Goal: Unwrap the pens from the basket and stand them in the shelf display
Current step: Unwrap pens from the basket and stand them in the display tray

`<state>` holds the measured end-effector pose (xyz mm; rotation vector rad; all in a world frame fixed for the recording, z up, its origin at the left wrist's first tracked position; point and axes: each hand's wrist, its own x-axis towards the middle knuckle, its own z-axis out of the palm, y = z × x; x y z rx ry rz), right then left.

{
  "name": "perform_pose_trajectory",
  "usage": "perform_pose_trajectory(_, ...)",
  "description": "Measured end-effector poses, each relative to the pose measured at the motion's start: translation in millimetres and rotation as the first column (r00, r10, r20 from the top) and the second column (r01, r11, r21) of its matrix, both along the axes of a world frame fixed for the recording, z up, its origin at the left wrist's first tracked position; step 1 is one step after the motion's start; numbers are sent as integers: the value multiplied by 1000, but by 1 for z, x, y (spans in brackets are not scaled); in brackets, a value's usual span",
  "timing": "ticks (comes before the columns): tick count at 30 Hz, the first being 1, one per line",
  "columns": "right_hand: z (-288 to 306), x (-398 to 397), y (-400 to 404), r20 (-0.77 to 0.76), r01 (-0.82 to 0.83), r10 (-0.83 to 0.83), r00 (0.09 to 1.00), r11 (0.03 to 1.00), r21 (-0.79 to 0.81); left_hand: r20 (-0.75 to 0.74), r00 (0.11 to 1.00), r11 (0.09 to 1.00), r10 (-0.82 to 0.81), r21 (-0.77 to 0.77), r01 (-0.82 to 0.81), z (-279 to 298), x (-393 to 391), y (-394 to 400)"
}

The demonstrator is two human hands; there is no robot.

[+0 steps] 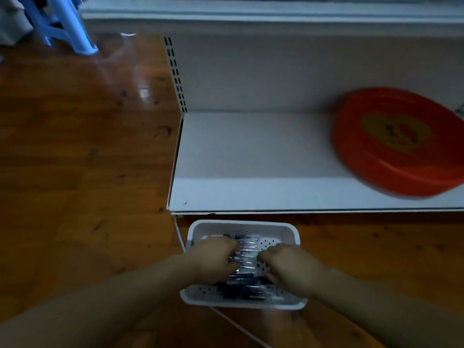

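**Two hands dig into the pen basket**

The fingers of the left hand curl down onto the pile of pens. The fingers of the right hand curl down onto the other side of the same pile. Both hands seem to be grasping at the wrapped pens, but the picture is blurry, so I cannot tell for sure if either hand really has hold of one.

The pens lie flat in a heap inside the white basket. They look shiny, as if they are in clear wrap. The basket sits on the wooden floor, just in front of the white shelf. A red plate lies on the shelf at the right side. A blue stool stands far off at the top left. A thin white cord runs along the floor by the basket.

What could go wrong? The wrap may be slippery, so a pen could slide out of the fingers and roll away on the floor. If both hands pull hard, the light basket could tip or scoot. Pens stood up on a flat shelf with nothing to lean on may fall over.

Some things are hard to see. The room is dim. The hands hide much of the pile. I cannot count the pens. No pen stand shows on the shelf. The plate is cut off at the right edge.
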<state>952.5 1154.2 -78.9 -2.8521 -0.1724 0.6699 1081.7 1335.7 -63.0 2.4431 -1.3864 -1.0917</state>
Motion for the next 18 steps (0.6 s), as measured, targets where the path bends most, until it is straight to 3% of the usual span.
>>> perform_pose_trajectory(7,-21,6,12,-173,-83,61,983,988,-127,-90,994,998,-56,31,59,-20,5,5)
perform_pose_trajectory(11,-31,5,15,-204,-168,123,971,962,-217,-117,988,993,-99,48,105,-20,3,3)
perform_pose_trajectory(18,-23,9,15,-166,-177,139,976,956,-236,-123,982,984,-142,89,153,-25,6,6)
